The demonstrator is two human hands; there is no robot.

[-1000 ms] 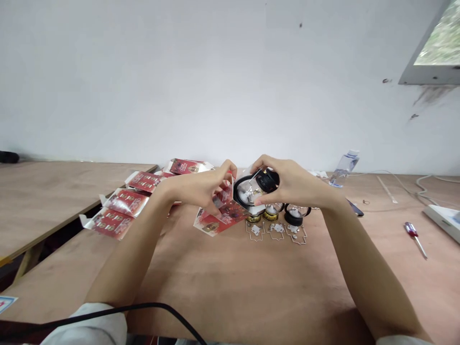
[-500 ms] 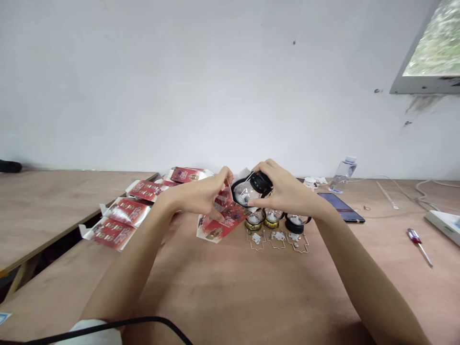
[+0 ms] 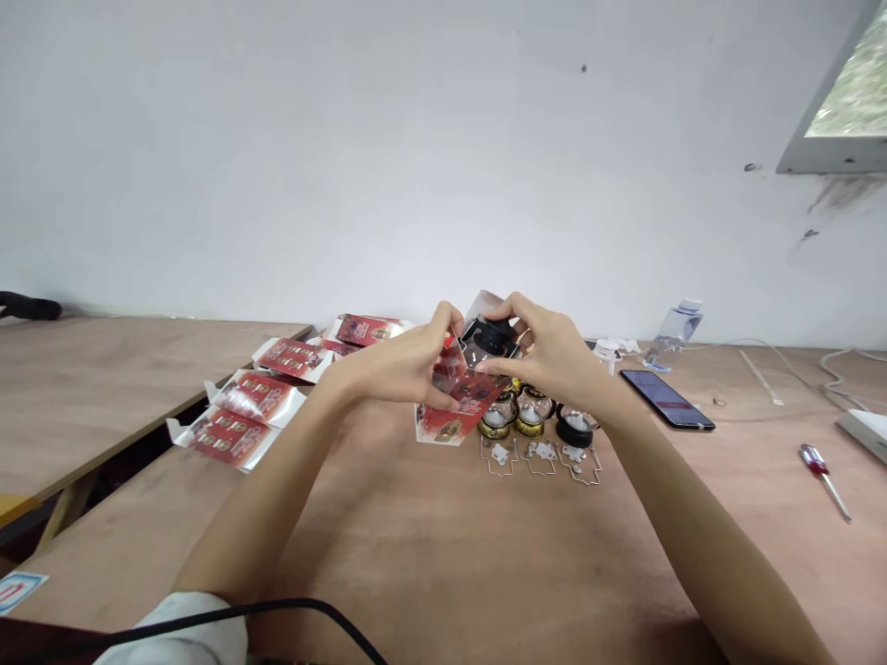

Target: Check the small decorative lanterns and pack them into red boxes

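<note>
My left hand (image 3: 426, 356) grips a red printed cardboard box (image 3: 454, 416), tilted, with its open end toward the right. My right hand (image 3: 537, 346) holds a small black lantern (image 3: 491, 337) with a clear body, which sits partly inside the box mouth. A pale flap stands up behind it. Below my right hand, two gold-based lanterns (image 3: 530, 416) and a black-based lantern (image 3: 577, 427) stand in a row on the table. In front of them lie bent wire handles (image 3: 499, 462) with small white pieces.
Several red boxes (image 3: 236, 434) lie at the left by the table edge, a gap beyond them. To the right are a phone (image 3: 666, 400), a clear bottle (image 3: 675, 332), a screwdriver (image 3: 824, 480) and a white cable (image 3: 832, 374). A black cord (image 3: 291, 605) crosses the near left.
The black lantern has gone deeper into the box, its base now near the opening. The box has turned and risen slightly. The whole view has shifted a little.
</note>
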